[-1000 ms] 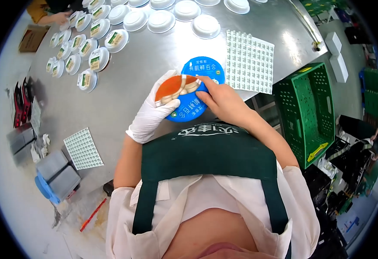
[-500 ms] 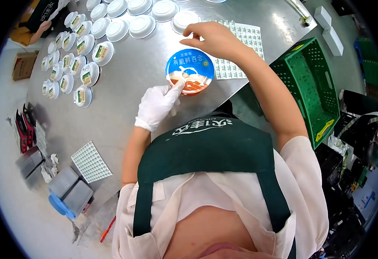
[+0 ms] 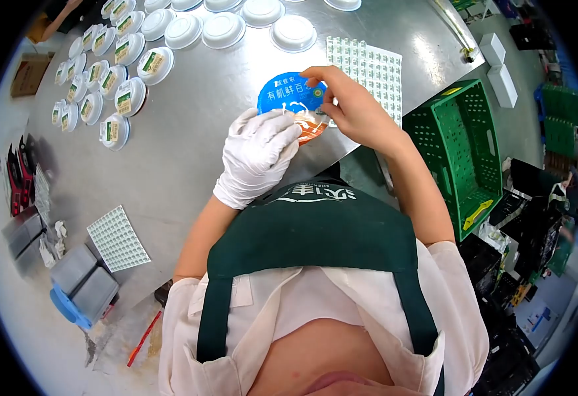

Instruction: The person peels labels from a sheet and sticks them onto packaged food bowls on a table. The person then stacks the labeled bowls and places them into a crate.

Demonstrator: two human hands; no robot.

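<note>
A round sealed bowl (image 3: 288, 99), its printed lid blue above and orange and white below, sits between my hands near the table's edge. My left hand (image 3: 257, 153), in a white glove, grips its lower left side with fingers laid over the lid. Bare, my right hand (image 3: 355, 109) curls round the upper right rim, thumb and forefinger touching the lid. Anything small between those fingertips is hidden. Just behind the right hand lies a sheet of small green-and-white stickers (image 3: 381, 76).
Several upturned white bowls (image 3: 293, 33) stand at the back of the metal table (image 3: 183, 125); labelled ones (image 3: 130, 97) fill the left. Another sticker sheet (image 3: 118, 239) lies near left. A green crate (image 3: 457, 158) stands off the right edge. Another person's arm (image 3: 61, 16) shows at upper left.
My right hand has come down from above the bowl onto its right rim. My left hand has shifted so its fingers cover more of the lid, and the lid's print has turned slightly.
</note>
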